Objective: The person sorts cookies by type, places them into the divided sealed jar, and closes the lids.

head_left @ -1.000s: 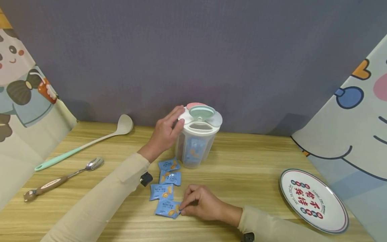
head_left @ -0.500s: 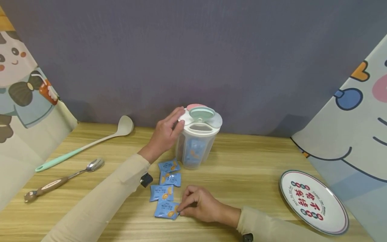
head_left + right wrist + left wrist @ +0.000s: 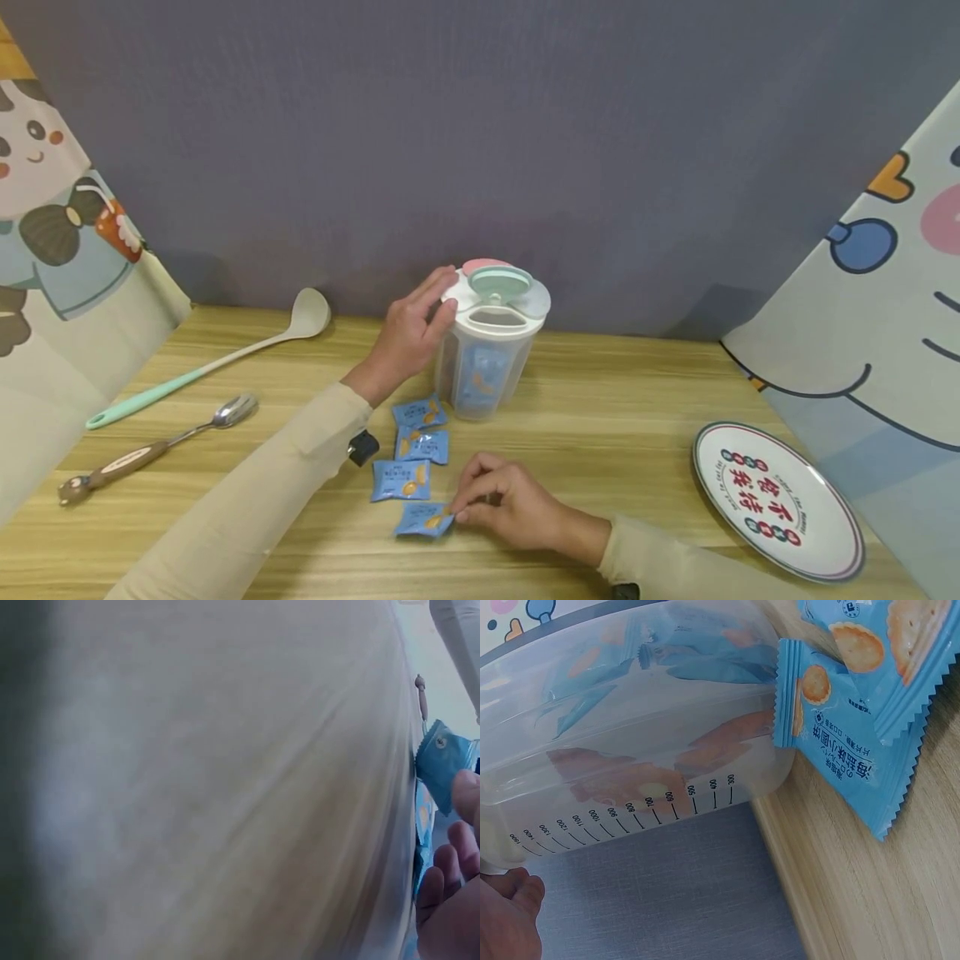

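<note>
Marking the container (image 3: 525, 742), left-wrist only: graduations (image 3: 638, 821)

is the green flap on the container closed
No, the green flap stands raised, leaving the opening in the container uncovered.

Wood-grain tabletop (image 3: 615, 400), plain grey back wall (image 3: 480, 125), cartoon-printed left panel (image 3: 60, 258), cartoon-printed right panel (image 3: 847, 325), soft shadows in corners

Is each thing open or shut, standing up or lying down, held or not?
Container: upright, packets inside
Green flap: raised open
Left hand: touching container
Right hand: pinching one packet
Three other packets: lying down
Ladle: lying down
Brown-handled utensil: lying down
Plate: face up
</note>
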`<state>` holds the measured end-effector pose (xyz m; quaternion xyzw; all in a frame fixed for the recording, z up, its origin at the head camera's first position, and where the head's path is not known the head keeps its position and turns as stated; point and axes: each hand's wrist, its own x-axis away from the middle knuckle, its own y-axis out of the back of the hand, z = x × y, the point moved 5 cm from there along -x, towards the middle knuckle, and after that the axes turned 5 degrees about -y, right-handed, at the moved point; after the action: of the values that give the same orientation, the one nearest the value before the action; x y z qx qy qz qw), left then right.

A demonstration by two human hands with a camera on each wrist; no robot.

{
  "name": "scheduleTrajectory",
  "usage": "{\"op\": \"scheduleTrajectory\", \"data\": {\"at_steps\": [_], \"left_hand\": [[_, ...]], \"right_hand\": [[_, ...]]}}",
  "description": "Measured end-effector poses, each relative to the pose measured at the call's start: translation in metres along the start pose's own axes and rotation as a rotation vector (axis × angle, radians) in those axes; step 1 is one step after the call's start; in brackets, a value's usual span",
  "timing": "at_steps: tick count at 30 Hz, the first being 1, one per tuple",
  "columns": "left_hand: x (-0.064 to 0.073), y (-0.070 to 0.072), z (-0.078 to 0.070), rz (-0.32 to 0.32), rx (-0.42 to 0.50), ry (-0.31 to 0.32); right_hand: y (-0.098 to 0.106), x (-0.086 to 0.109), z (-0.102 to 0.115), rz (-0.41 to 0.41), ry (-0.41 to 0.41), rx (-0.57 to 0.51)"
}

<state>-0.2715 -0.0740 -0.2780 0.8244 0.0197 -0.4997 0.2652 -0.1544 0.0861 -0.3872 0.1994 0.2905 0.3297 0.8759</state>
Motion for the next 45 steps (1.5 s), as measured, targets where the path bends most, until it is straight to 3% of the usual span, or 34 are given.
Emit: {"op": "scheduleTrajectory", "data": {"at_steps": [4,10,21,32,45], "left_hand": [[-0.001,0.000,0.001,-0.007,-0.007,-0.006],[-0.001,0.000,0.001,-0.012,-0.004,-0.011],[-0.001,0.000,0.000,-0.002,0.007,0.001],[-0.001,0.000,0.000,-0.007,0.004,-0.019],[0.000,0.000,0.001,0.010,0.002,0.015]], "right_hand": [[0.005,0.000,0.003,-0.010,0.043,-0.012],[0.014,-0.006,0.029,-0.028,0.092,-0.004],[0.022,0.000,0.007,-0.062,-0.025,-0.041],[0.042,-0.007,0.019,-0.150,0.042,-0.050],[0.068,-0.014,0.035,-0.248,0.118,-0.032]]}}
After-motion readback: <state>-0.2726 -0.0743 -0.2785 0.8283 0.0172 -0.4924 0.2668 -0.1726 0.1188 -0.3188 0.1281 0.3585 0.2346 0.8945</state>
